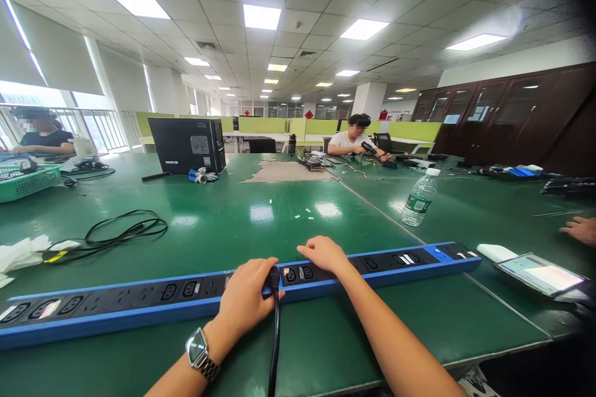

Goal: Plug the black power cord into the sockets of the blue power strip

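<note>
A long blue-and-black power strip (162,310) lies across the green table in front of me, its rows of sockets facing up. My left hand (246,288), with a watch on the wrist, is closed around the black plug (274,275) of a power cord (274,347) at the middle of the strip. The cord runs down toward the table's near edge. Whether the plug is seated in a socket is hidden by my fingers. My right hand (326,254) is closed over the strip's far edge, just right of the plug, with most of its fingertips hidden.
A water bottle (419,198) and a lit phone-like screen (542,274) are on the right. On the left lie a coiled black cable (123,229) and a green basket (32,183). A computer case (186,146) stands farther back. Other people sit around; one person's hand (580,229) shows at right.
</note>
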A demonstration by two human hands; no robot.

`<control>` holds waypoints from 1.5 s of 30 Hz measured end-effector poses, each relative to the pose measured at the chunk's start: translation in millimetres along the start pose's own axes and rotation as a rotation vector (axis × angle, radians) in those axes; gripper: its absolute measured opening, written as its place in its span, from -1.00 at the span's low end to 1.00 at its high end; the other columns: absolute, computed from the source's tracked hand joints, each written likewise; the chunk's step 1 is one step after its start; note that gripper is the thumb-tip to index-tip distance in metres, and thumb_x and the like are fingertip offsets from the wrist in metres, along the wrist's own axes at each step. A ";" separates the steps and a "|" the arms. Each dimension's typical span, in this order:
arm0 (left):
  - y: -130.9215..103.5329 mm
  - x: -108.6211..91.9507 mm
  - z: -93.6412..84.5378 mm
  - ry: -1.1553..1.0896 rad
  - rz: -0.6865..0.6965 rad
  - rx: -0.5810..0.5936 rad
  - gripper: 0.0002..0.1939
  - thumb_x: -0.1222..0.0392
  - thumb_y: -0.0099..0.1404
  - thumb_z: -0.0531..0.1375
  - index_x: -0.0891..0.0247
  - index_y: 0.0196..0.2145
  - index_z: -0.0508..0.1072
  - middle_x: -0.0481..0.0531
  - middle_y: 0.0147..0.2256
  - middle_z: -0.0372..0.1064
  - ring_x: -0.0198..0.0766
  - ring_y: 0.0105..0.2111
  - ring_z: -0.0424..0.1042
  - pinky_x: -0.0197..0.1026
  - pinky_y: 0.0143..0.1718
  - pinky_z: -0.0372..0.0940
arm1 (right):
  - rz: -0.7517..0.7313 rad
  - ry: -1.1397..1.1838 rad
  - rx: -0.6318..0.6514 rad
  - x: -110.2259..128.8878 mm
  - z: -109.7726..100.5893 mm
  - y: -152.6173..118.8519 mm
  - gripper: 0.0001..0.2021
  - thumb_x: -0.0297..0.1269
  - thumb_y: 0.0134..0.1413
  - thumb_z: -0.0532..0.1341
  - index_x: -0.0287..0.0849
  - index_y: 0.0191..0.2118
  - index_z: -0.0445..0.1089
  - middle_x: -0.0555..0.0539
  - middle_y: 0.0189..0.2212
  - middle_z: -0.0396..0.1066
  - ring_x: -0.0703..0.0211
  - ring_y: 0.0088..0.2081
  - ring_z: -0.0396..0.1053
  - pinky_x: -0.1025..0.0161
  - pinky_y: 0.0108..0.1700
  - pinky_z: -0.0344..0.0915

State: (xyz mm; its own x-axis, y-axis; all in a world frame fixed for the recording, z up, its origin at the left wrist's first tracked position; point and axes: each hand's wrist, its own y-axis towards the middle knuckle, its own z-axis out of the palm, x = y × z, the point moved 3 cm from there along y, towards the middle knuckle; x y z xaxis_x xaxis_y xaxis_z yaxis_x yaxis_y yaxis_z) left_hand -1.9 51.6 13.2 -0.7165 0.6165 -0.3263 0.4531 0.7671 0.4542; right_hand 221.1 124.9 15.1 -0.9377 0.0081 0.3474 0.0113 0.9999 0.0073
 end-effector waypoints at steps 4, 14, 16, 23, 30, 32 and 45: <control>-0.1 1.8 1.8 -0.001 0.004 -0.008 -0.48 0.11 0.19 0.28 0.15 0.10 0.33 0.13 -0.01 0.45 -0.03 -0.01 0.41 0.02 0.03 0.31 | -0.003 -0.007 -0.004 0.1 0.4 0.2 -0.61 0.02 0.19 0.11 -0.11 -0.48 0.49 -0.02 -0.47 0.48 0.25 -0.43 0.35 0.33 -0.45 0.02; -0.7 2.1 3.0 0.000 -0.013 -0.007 -0.45 0.13 0.19 0.28 0.15 0.13 0.31 0.13 -0.01 0.44 -0.04 -0.01 0.41 0.02 0.03 0.30 | 0.001 -0.016 -0.001 0.0 0.0 -1.0 -0.60 0.01 0.21 0.10 -0.11 -0.48 0.48 -0.01 -0.49 0.46 0.25 -0.46 0.33 0.33 -0.46 0.01; -0.8 2.0 2.6 0.000 -0.008 -0.013 -0.46 0.12 0.20 0.27 0.15 0.13 0.31 0.13 -0.02 0.44 -0.04 -0.02 0.41 0.02 0.02 0.31 | 0.003 -0.018 -0.004 0.0 -0.1 -0.9 -0.60 0.01 0.20 0.10 -0.12 -0.48 0.48 -0.02 -0.48 0.46 0.25 -0.45 0.33 0.33 -0.45 0.01; -1.2 -2.5 -3.0 -0.010 -0.030 0.014 -0.57 0.29 0.19 0.13 0.19 0.04 0.35 0.14 -0.05 0.45 -0.05 -0.04 0.41 0.00 0.01 0.31 | 0.000 -0.021 -0.003 -1.4 0.7 1.3 -0.61 0.01 0.20 0.09 -0.10 -0.48 0.48 -0.03 -0.48 0.47 0.22 -0.42 0.35 0.33 -0.44 0.02; -0.3 -2.6 -3.9 -0.019 -0.057 0.042 -0.53 0.34 0.13 0.12 0.22 0.03 0.33 0.15 -0.07 0.43 -0.04 -0.05 0.40 0.00 -0.01 0.30 | -0.010 -0.012 -0.005 -2.6 1.8 1.5 -0.61 -0.01 0.20 0.08 -0.11 -0.50 0.47 -0.01 -0.51 0.44 0.25 -0.47 0.31 0.33 -0.46 -0.01; -0.3 -2.2 -3.1 -0.019 -0.049 0.040 -0.52 0.33 0.14 0.12 0.23 0.05 0.32 0.16 -0.06 0.43 -0.04 -0.05 0.39 0.00 0.00 0.29 | -0.008 -0.009 -0.006 -2.7 1.9 1.7 -0.61 -0.01 0.20 0.08 -0.11 -0.50 0.46 -0.01 -0.53 0.43 0.26 -0.48 0.30 0.33 -0.47 -0.02; -1.6 -1.1 -2.4 -0.022 -0.061 0.035 -0.61 0.29 0.22 0.12 0.22 0.02 0.33 0.13 -0.08 0.44 -0.06 -0.07 0.40 -0.02 -0.03 0.29 | -0.013 0.002 -0.019 -3.5 1.9 2.0 -0.61 -0.02 0.19 0.09 -0.11 -0.51 0.47 -0.01 -0.52 0.44 0.24 -0.47 0.30 0.31 -0.46 0.00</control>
State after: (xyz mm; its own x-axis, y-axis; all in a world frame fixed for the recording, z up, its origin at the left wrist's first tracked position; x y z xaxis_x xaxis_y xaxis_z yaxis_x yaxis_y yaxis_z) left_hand -3.1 49.3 14.8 -0.7318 0.5718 -0.3707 0.4275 0.8089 0.4037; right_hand 223.7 126.9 12.2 -0.9371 -0.0048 0.3490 0.0060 0.9995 0.0298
